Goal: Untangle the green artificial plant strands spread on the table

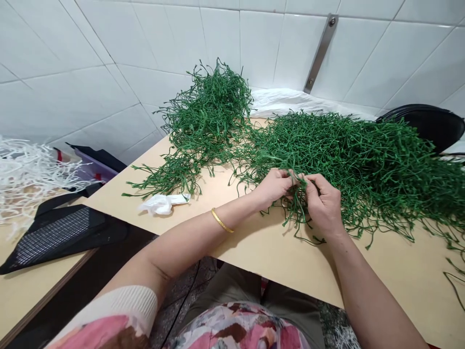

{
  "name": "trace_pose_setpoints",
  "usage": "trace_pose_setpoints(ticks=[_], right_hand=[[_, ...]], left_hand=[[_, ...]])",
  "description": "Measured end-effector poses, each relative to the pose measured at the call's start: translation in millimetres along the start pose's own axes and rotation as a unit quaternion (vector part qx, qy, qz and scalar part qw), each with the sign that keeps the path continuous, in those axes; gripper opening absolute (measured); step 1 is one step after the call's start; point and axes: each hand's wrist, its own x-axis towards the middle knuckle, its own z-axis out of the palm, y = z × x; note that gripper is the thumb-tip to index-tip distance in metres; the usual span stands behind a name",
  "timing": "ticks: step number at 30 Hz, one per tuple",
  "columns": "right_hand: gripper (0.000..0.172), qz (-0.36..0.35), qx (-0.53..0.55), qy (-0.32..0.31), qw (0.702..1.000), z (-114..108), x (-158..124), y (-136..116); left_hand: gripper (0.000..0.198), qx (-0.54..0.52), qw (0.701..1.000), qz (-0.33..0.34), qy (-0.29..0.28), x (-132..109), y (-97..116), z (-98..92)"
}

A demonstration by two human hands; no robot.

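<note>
My left hand [278,185] and my right hand [324,201] meet over the front edge of a large heap of thin green cords [348,150] with knotted or frayed tips. Between them they pinch a small bunch of green cords [298,206], whose ends hang down toward the table. Both sets of fingers are closed on this bunch; the exact grip is partly hidden. A second pile of green cords [214,106] rises at the back left, with a flatter spread of strands in front of it.
A crumpled white piece of plastic or tissue [160,204] lies on the tan tabletop [232,261]. White cords [32,165] and a black mesh bag [54,235] are on another surface at left. Behind stand a white tiled wall [174,34], a metal bracket [320,53] and a black round object [432,126].
</note>
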Motion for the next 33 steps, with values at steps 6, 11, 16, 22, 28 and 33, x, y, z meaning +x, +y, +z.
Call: trace_pose_setpoints(ticks=[6,11,16,22,28,33], right_hand=[[0.021,0.062,-0.046,0.084,0.993,-2.9,1.8,1.1],[0.021,0.066,-0.075,0.031,0.995,-2.6,4.8,6.6],[0.02,0.033,-0.088,-0.045,0.995,-5.6,5.1,2.9],[0.027,0.11,0.175,-0.077,0.975,-15.8,6.7,-1.8],[0.032,0.161,0.389,0.021,0.907,-24.6,16.2,1.1],[0.036,0.093,0.241,0.232,0.938,-26.8,19.4,5.7]], left_hand=[[0.03,0.087,0.993,0.079,-0.023,10.7,8.6,15.6],[0.032,0.01,0.998,0.027,-0.063,5.7,-3.1,11.0],[0.03,0.005,0.998,0.022,-0.061,6.1,-2.0,-1.9],[0.027,-0.085,0.977,-0.039,-0.191,1.9,10.4,-10.6],[0.022,-0.194,0.972,-0.113,-0.072,10.3,4.1,-14.0],[0.018,-0.184,0.979,-0.082,-0.008,17.4,6.3,-17.5]])
